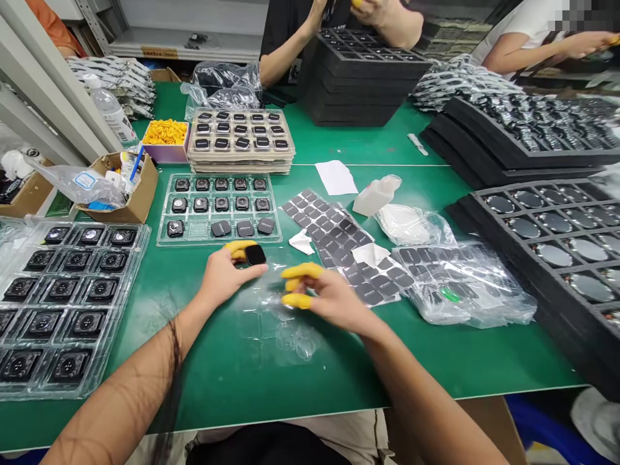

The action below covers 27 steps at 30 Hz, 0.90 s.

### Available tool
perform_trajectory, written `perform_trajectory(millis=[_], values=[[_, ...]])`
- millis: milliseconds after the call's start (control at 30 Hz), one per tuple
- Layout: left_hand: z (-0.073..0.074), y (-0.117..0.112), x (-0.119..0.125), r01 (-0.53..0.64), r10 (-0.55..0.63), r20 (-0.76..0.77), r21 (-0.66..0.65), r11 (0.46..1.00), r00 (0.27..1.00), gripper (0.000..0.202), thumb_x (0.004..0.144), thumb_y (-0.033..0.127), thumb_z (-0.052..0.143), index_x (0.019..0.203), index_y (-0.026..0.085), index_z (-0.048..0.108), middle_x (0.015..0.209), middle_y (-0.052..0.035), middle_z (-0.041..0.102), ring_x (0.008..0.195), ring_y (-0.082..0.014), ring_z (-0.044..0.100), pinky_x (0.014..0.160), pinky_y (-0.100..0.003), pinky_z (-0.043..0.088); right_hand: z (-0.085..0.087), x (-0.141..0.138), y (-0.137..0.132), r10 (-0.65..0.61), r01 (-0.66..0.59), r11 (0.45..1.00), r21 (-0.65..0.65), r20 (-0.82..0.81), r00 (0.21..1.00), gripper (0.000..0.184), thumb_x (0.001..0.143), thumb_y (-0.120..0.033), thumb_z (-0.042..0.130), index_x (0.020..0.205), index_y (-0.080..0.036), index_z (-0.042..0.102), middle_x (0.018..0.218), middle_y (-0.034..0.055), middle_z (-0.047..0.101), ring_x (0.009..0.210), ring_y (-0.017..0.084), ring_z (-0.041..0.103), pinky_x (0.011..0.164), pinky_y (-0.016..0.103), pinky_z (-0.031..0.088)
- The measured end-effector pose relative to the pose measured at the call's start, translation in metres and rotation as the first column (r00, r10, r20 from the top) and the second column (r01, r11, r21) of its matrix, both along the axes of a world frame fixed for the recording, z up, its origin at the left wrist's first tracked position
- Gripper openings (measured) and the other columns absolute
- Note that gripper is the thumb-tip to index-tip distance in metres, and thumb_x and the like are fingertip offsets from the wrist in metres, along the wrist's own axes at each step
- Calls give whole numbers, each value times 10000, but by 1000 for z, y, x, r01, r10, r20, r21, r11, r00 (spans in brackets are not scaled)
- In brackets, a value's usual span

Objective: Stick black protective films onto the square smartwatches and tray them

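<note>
My left hand point(223, 274) wears yellow finger cots and pinches a small black square watch body point(254, 254) just above the green table. My right hand point(325, 296), also in yellow finger cots, has its fingers curled over a clear plastic film point(271, 310) lying on the table beside the watch body. Right behind my hands stands a clear tray point(165, 237) with rows of the same black watch bodies. Sheets of dark rectangular stickers point(334, 227) lie just right of that tray.
A large clear tray of watch bodies point(140, 258) fills the left. Black foam trays point(465, 210) with round parts line the right edge. A white bottle point(375, 195), plastic bags point(465, 284), a cardboard box point(143, 194) and stacked trays point(239, 161) sit farther back. Other people's arms work across the table.
</note>
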<state>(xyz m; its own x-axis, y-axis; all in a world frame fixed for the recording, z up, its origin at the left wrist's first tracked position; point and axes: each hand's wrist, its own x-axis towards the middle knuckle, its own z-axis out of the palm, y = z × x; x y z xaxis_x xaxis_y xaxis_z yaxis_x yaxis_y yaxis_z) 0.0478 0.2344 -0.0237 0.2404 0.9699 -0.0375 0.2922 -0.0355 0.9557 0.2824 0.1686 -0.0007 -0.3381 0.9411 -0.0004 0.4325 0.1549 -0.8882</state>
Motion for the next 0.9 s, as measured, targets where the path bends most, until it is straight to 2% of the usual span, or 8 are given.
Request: perform_trajectory(millis=[100, 200, 400, 600, 667, 733, 833, 900], values=[[-1, 2, -1, -19, 19, 51, -6, 1000, 999, 542, 657, 394, 869, 1132, 189, 704, 1091, -67, 776, 992, -248, 748, 926, -381, 598, -7, -21, -1, -65, -13, 976, 216, 349, 935, 517, 844, -413, 759, 1317, -275, 604, 1290, 127, 620, 1128, 323, 589, 995, 563, 503], [1, -1, 0, 36, -29, -104, 67, 997, 994, 498, 677, 379, 853, 1128, 217, 716, 1050, -44, 785, 959, -247, 753, 914, -396, 601, -10, -12, -20, -253, 112, 927, 359, 377, 891, 396, 945, -366, 625, 1332, -291, 586, 1305, 119, 605, 1197, 319, 569, 1027, 552, 488], [3, -10, 4, 124, -61, -342, 164, 979, 938, 403, 717, 348, 810, 1100, 243, 740, 1021, -9, 794, 927, -241, 753, 917, -389, 597, -13, 16, -51, -395, 291, 888, 357, 267, 879, 248, 969, -364, 581, 1210, -323, 622, 1132, 51, 707, 1057, 288, 635, 900, 484, 534], [4, -8, 2, 92, -47, -288, 143, 985, 957, 474, 706, 398, 824, 1143, 245, 722, 1007, -13, 796, 905, -237, 759, 874, -371, 607, -18, -11, -8, -292, 203, 948, 247, 411, 864, 197, 959, -402, 580, 1044, -244, 663, 1021, 85, 699, 990, 291, 613, 856, 454, 505], [5, -8, 1, 101, -55, -289, 150, 983, 956, 472, 709, 409, 823, 1139, 243, 720, 1006, -12, 796, 899, -237, 762, 856, -363, 612, -17, -9, 2, -313, 243, 944, 222, 375, 873, 195, 928, -417, 620, 997, -239, 664, 993, 73, 688, 916, 261, 615, 794, 409, 505], [4, -9, 1, 123, -57, -332, 181, 976, 941, 446, 724, 405, 814, 1130, 246, 719, 1012, -9, 796, 892, -235, 765, 843, -357, 621, -13, 5, 8, -458, 402, 885, 234, 277, 845, 280, 899, -472, 644, 1050, -236, 665, 943, 59, 665, 798, 222, 602, 730, 371, 500], [-1, -17, 4, 245, -68, -455, 341, 908, 888, 402, 776, 342, 771, 1159, 239, 704, 1050, -25, 792, 980, -257, 756, 918, -385, 610, -6, 46, 23, -702, 638, 711, 296, 252, 666, 385, 901, -524, 598, 1121, -215, 666, 862, 56, 644, 726, 217, 573, 713, 379, 487], [-5, -24, 7, 368, -95, -516, 459, 809, 852, 391, 825, 314, 721, 1203, 221, 680, 1066, -42, 789, 1054, -270, 739, 1006, -414, 575, -6, 73, 41, -709, 594, 705, 388, 391, 587, 403, 882, -501, 607, 1130, -189, 671, 953, 105, 666, 916, 286, 593, 847, 448, 471]])
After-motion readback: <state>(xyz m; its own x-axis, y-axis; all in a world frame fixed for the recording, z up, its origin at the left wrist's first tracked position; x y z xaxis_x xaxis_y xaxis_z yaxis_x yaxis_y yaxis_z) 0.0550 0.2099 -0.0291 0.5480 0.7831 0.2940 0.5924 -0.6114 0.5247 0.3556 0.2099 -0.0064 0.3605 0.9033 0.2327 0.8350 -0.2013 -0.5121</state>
